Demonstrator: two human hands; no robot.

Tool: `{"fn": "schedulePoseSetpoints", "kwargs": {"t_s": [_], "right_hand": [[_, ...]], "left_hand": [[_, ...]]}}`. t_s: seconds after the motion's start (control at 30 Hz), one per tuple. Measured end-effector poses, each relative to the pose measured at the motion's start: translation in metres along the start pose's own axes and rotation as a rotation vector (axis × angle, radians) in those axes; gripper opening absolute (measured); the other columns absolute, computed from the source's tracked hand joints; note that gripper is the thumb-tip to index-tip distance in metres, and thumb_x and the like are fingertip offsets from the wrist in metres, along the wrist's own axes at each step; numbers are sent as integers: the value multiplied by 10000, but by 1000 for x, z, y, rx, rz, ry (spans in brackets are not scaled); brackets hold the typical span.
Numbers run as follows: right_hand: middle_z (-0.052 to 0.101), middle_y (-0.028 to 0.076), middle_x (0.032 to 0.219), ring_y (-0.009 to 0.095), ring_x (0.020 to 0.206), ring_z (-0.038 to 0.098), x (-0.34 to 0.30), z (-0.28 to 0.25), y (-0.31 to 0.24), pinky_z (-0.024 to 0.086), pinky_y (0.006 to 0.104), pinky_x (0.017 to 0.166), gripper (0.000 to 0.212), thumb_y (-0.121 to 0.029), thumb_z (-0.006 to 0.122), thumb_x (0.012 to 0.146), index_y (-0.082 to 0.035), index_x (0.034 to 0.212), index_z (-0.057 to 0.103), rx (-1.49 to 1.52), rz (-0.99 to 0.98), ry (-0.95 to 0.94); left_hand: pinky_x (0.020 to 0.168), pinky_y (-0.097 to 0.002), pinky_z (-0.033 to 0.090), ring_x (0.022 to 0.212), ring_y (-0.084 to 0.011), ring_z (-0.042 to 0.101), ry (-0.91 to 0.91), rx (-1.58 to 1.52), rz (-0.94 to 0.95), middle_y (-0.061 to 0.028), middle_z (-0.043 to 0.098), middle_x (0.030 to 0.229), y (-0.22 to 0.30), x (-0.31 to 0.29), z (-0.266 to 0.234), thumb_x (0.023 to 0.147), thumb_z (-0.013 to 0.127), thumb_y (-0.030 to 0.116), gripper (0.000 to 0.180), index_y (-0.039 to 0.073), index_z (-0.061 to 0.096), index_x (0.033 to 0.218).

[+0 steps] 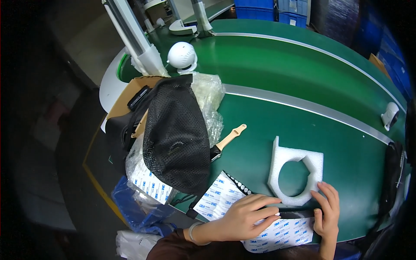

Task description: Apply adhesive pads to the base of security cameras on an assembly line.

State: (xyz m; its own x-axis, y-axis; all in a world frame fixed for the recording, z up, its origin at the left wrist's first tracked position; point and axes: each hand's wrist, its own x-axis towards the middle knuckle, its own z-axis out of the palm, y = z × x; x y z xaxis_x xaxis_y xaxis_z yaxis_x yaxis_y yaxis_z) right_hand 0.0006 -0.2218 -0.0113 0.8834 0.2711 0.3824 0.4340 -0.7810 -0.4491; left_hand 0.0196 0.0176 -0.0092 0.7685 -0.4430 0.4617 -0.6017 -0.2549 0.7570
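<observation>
My left hand (pixel 253 215) reaches over white backing sheets with blue print. Its thumb and fingers are pinched together around a tiny white bit, too small to name. One sheet (pixel 219 197), with a row of white round dots on a black strip, lies left of the hand. Another sheet (pixel 288 232) lies under and right of it, a black band along its far edge. My right hand (pixel 328 210) is at that sheet's right end, fingers apart, its fingertips against a white foam block (pixel 277 173) with a large round hole. The foam lies on the green table.
At the left, a black mesh bag (pixel 175 134) covers a cardboard box (pixel 123 102) and clear plastic wrap (pixel 210 97). A wooden-handled brush (pixel 232 136) sticks out beside it. White cameras (pixel 182 56) stand beyond, and a metal rail (pixel 299 104) crosses the table.
</observation>
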Motion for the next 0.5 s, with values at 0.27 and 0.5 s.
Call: {"fn": "schedulePoseSetpoints", "kwargs": {"t_s": [0.27,0.5], "right_hand": [[601,154,854,337,833,551,-10,-2,5,439,396,759,176,-82,592,719,31,854,583,25,-36,246],[528,123,745,190,616,525,-20,9,14,408,266,591,92,45,504,751,44,838,534,105,12,317]], "left_hand": [[666,-315,477,783,-238,599,29,0,25,-110,613,958,-4,-2,5,728,658,54,97,14,621,809],[678,-319,462,782,-243,580,63,-20,11,-101,600,913,-5,-6,8,757,626,78,95,0,611,810]]}}
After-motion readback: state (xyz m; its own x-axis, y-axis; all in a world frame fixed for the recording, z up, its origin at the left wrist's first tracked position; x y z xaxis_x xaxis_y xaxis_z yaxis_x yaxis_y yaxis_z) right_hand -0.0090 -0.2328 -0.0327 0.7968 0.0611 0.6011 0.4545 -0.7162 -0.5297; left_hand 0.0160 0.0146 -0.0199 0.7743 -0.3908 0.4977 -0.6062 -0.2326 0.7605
